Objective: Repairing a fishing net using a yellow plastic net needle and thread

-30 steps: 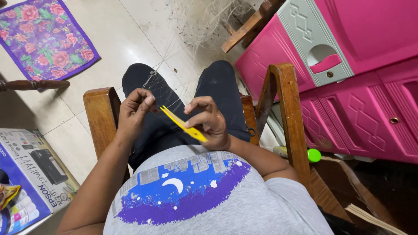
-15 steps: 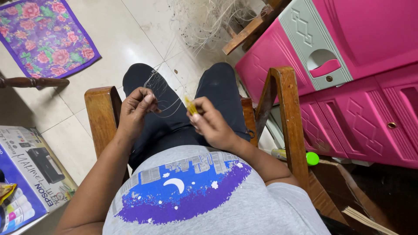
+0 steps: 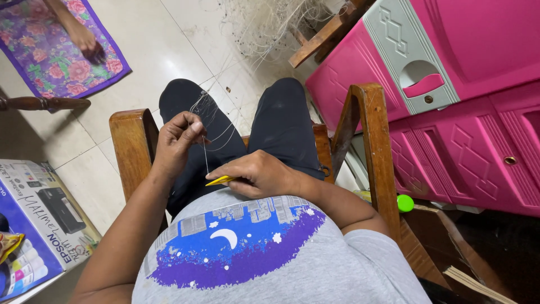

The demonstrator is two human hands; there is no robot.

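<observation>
I sit in a wooden chair (image 3: pixel 130 147) and look down at my lap. My left hand (image 3: pixel 177 138) pinches thin pale net threads (image 3: pixel 216 121) above my left thigh. My right hand (image 3: pixel 260 174) is closed around a yellow netting needle (image 3: pixel 218 180), whose tip points left, close to my belly. A thread runs down from my left fingers to the needle tip. The threads lead away over my knees to a tangled fishing net (image 3: pixel 270 25) on the floor ahead.
A pink plastic cabinet (image 3: pixel 450 107) stands close on my right. A printer box (image 3: pixel 39 219) lies at my left. A floral mat (image 3: pixel 50 45) with another person's foot (image 3: pixel 84 39) is at the far left. A green cap (image 3: pixel 405 202) lies by the chair.
My right hand has drawn the yellow needle back from beside my left hand down toward my belly. A foot has come into view on the mat.
</observation>
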